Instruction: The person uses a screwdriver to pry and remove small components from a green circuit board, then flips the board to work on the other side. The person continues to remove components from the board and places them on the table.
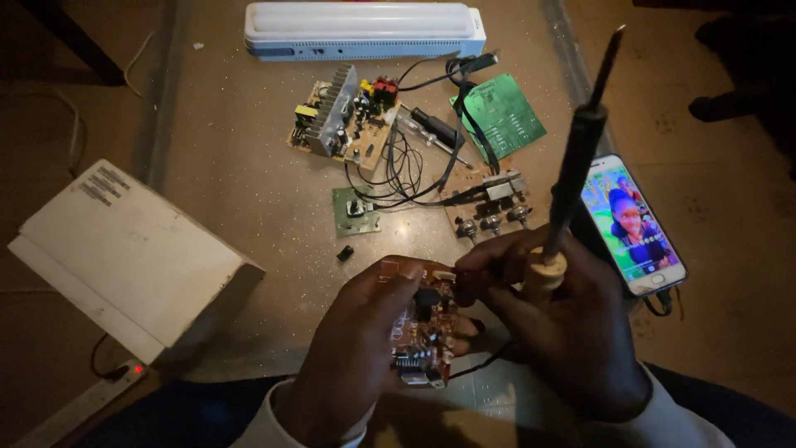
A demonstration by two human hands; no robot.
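**Small board held in both hands, soldering iron tip up**

I have the small circuit board (424,332) held over the near edge of the tabletop (249,191), parts facing up. My left hand (356,357) has its fingers clamped on the board's left edge, thumb on top. My right hand (564,332) pinches the board's upper right corner while its fingers are also closed round the soldering iron (572,178), which points up and away, above the phone (634,224). To do this well, I judge the grip should stay on the board's edges, clear of the joints, and the hot tip should be kept off the loose black wires (406,170) beyond.
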